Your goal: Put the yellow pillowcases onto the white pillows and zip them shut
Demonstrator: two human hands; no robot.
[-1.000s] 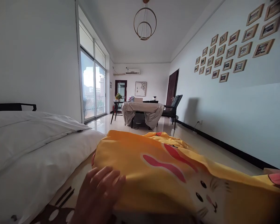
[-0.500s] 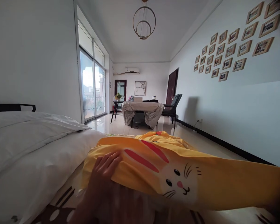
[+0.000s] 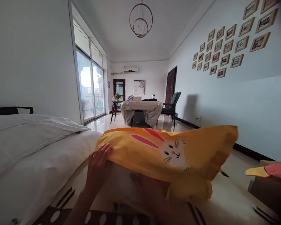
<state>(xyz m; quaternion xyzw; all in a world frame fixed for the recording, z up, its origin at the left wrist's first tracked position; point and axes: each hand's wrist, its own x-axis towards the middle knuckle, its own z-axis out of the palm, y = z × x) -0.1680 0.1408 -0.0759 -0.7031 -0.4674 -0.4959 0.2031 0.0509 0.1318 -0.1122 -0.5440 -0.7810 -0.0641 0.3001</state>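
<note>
A yellow pillowcase [image 3: 126, 147] printed with a white rabbit face and pink ears lies across the middle of the head view. My left hand [image 3: 99, 161] is closed over its left edge, fingers on top of the fabric. Beneath that edge shows a white pillow [image 3: 121, 179], partly covered by the yellow cloth. My right hand [image 3: 140, 184] reaches in under the pillowcase against the white pillow; it is dark and blurred, and its fingers are mostly hidden. The right end of the pillowcase sticks up and hangs loose.
A large white pillow [image 3: 37, 150] lies at the left on a cream bedspread [image 3: 227, 200] with dark stripes. At the lower right a brown box [image 3: 267, 190] has yellow and pink cloth [image 3: 276, 170] on it. Further back stand a covered table [image 3: 141, 106] and a chair [image 3: 172, 104].
The pillowcase's right end has swung inward and up, uncovering the box at the right. My right hand has come into view under the cloth. My left hand stays at the left edge.
</note>
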